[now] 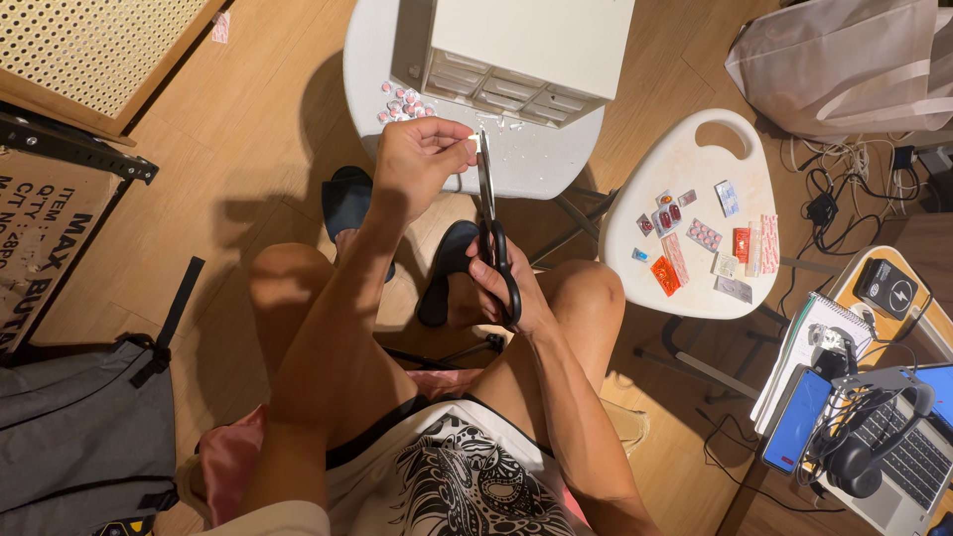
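Right hand [501, 283] gripped black-handled scissors [491, 223], blades upright. Left hand [417, 159] pinched a small pill strip [474, 145] against the blades, above the round table's [536, 164] near edge. Cut pieces [402, 102] lay by the drawer box [516, 50].

One head-worn camera looks steeply down, close over the seated person's lap, toward the floor and two small tables.

Shiny steel-bladed scissors with matt black plastic handles [493, 243]; smooth white plastic stool [685, 164]; foil-glossy blister strips [704, 235]; varnished wooden plank floor [248, 149].
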